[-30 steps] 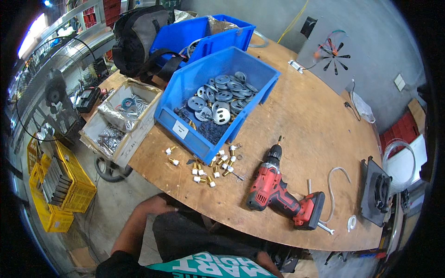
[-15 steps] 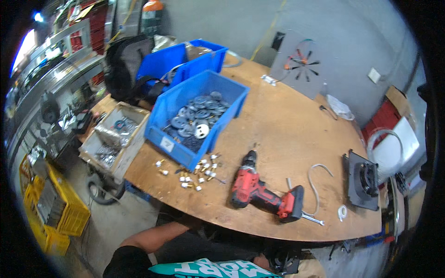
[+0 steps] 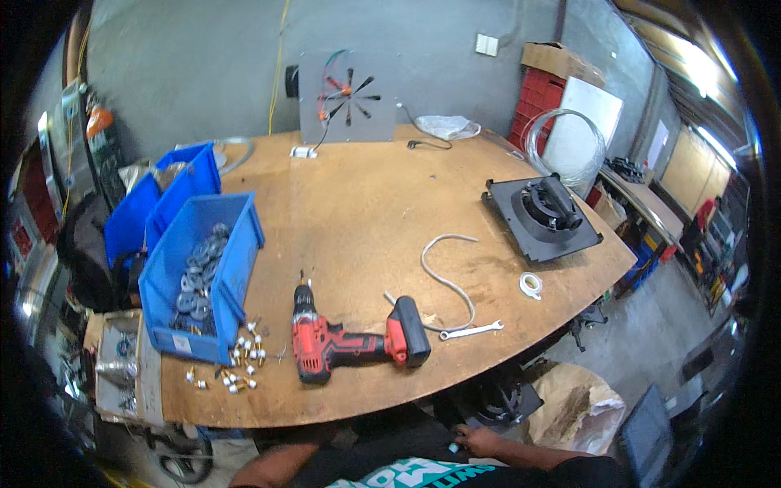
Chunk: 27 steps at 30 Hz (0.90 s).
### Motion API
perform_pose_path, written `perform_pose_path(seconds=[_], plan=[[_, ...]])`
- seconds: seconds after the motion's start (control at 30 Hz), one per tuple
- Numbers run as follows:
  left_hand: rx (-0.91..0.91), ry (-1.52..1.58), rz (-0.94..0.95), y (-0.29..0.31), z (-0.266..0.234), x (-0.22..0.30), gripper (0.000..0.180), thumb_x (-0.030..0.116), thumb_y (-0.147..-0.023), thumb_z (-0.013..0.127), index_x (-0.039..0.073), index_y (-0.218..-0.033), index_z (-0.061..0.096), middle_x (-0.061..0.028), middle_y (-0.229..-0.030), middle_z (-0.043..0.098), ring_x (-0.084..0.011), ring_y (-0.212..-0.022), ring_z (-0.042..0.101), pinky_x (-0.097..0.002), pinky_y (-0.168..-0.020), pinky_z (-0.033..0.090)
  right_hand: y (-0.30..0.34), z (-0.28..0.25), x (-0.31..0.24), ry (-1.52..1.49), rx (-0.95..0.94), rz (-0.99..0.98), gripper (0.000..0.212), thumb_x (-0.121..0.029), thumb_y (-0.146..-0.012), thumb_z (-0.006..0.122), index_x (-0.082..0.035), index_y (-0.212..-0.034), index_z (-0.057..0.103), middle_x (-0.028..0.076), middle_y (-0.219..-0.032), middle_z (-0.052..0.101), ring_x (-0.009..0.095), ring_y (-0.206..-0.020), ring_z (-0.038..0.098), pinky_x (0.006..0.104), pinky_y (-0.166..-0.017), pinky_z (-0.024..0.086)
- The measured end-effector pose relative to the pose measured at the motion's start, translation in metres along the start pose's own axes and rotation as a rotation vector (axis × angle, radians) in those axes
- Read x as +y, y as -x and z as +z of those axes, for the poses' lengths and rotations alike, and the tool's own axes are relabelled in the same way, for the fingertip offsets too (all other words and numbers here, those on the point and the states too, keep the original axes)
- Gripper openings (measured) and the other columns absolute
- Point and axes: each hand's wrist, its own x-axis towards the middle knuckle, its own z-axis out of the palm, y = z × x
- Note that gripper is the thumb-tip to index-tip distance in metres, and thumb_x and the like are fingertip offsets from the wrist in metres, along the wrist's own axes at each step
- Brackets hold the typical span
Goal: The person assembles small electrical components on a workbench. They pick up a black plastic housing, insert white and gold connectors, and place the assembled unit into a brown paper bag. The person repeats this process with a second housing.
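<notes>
Below the table's front edge, my right hand (image 3: 477,442) has its fingers curled close to the near side of a black square plate with a round fan-like centre (image 3: 506,404). A small pale blue bit (image 3: 453,448) shows by the fingertips; what they hold is not clear. My left forearm (image 3: 281,465) comes in at the bottom, and its hand is lost in the dark under the table edge. On the wooden table (image 3: 358,203) lie a red and black cordless drill (image 3: 338,346), a combination wrench (image 3: 472,330) and a grey cable (image 3: 449,281).
Blue bins, one with grey discs (image 3: 248,268), stand at left beside several brass fittings (image 3: 244,362). Another black fan plate (image 3: 541,218) and a white tape roll (image 3: 530,285) lie at right. A brown paper bag (image 3: 573,407) stands below. A grey panel (image 3: 382,114) leans at the wall.
The view has swung to the right, so the table things sit farther left. My right hand and the black plate beside it show more fully. The drill and bins keep their places.
</notes>
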Motion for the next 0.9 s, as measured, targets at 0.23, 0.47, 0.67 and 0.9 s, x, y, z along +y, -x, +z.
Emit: perform_pose_path(seconds=[0.23, 0.47, 0.67, 0.9], plan=[[0.002, -0.009, -0.032, -0.016, -0.006, 0.010, 0.055, 0.030, -0.082, 0.069, 0.005, -0.129, 0.058, -0.0183, -0.128, 0.059, -0.0340, -0.117, 0.056, -0.0445, -0.100, 0.043, 0.029, 0.007, 0.011, -0.350, 0.594, 0.097, 0.045, -0.041, -0.079, 0.080, -0.002, -0.098, 0.069, 0.017, -0.089, 0.067, 0.035, -0.083, 0.067, 0.0422, -0.070, 0.054], [0.039, 0.008, -0.046, -0.023, -0.019, 0.009, 0.054, 0.030, -0.083, 0.069, 0.005, -0.129, 0.057, -0.0180, -0.127, 0.060, -0.0333, -0.115, 0.056, -0.0441, -0.098, 0.043, -0.126, -0.006, 0.049, -0.400, 0.988, 0.169, 0.043, -0.034, -0.084, 0.071, 0.000, -0.110, 0.066, 0.022, -0.099, 0.070, 0.034, -0.089, 0.069, 0.0427, -0.078, 0.054], [0.021, 0.036, -0.018, -0.025, -0.001, 0.028, 0.053, 0.029, -0.084, 0.068, 0.005, -0.130, 0.057, -0.0177, -0.125, 0.060, -0.0327, -0.113, 0.057, -0.0438, -0.097, 0.044, -0.257, -0.045, 0.019, -0.369, 0.647, 0.062, 0.039, -0.033, -0.088, 0.066, -0.004, -0.115, 0.066, 0.020, -0.099, 0.071, 0.037, -0.087, 0.069, 0.0455, -0.079, 0.055], [0.073, 0.071, -0.119, -0.005, -0.022, 0.006, 0.052, 0.028, -0.085, 0.067, 0.005, -0.130, 0.056, -0.0174, -0.123, 0.061, -0.0320, -0.112, 0.057, -0.0435, -0.095, 0.044, -0.264, -0.084, -0.015, -0.349, 0.517, 0.052, 0.039, -0.033, -0.088, 0.066, -0.005, -0.116, 0.066, 0.020, -0.100, 0.070, 0.038, -0.088, 0.069, 0.0457, -0.079, 0.054]])
